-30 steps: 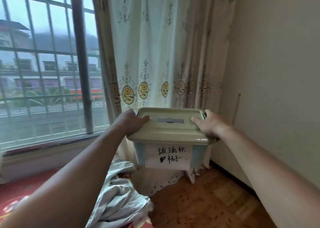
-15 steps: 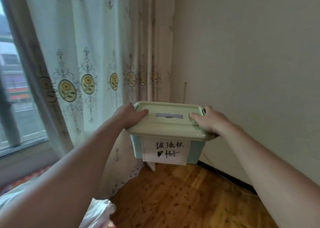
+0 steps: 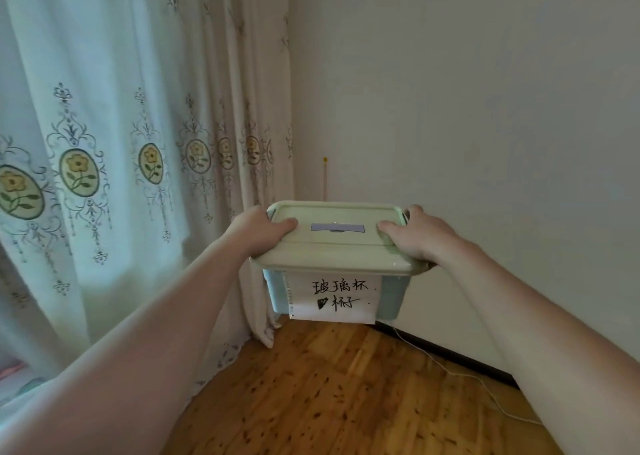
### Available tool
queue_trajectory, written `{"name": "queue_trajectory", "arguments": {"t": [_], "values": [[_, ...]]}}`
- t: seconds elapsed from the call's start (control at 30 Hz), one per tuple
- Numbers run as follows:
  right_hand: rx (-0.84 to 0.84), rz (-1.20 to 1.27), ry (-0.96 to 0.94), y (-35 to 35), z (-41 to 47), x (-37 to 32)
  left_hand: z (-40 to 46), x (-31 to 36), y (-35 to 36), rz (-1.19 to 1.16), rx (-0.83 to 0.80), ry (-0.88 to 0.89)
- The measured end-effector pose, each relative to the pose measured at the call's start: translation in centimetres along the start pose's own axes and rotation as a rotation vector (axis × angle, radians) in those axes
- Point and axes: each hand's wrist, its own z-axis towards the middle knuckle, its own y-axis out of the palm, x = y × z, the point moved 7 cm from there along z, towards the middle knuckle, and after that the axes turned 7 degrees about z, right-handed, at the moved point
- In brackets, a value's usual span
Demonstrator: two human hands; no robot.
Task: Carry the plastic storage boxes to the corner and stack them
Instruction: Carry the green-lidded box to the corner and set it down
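Note:
I hold one plastic storage box in the air in front of me, above the wooden floor near the room corner. It has a pale green lid, a blue-green body and a white paper label with handwritten characters on its front. My left hand grips the lid's left end, thumb on top. My right hand grips the right end the same way. The box's underside and contents are hidden. No other box is in view.
A flowered curtain hangs at the left down to the wooden floor. A plain wall stands at the right with a dark skirting. A thin white cable runs along the floor by the wall.
The view has swung right, away from the window and the crumpled cloth, toward the corner. The box stays held in both hands, now nearer the wall.

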Motion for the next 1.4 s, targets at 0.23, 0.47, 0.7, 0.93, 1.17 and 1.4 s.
{"name": "queue_trajectory", "arguments": {"t": [0.23,0.47,0.7,0.93,1.17,1.4], "values": [[0.018,-0.011,-0.004,-0.9,6.7,3.9,4.6,3.7,4.7,-0.053,0.022,-0.041],[-0.059,0.038,0.026,1.3,12.0,6.9,9.2,4.5,9.0,-0.095,-0.005,-0.071],[-0.068,0.025,0.037,4.2,18.1,7.0,15.5,3.4,12.3,-0.104,-0.004,-0.07],[-0.066,0.049,0.05,7.1,25.7,4.8,24.5,2.3,13.5,-0.088,-0.018,-0.056],[-0.021,0.037,0.061,9.3,32.1,2.5,32.8,1.7,13.9,-0.088,-0.016,0.0],[-0.02,0.033,0.067,10.8,36.9,1.6,37.9,0.8,15.4,-0.105,-0.021,-0.02]]}}
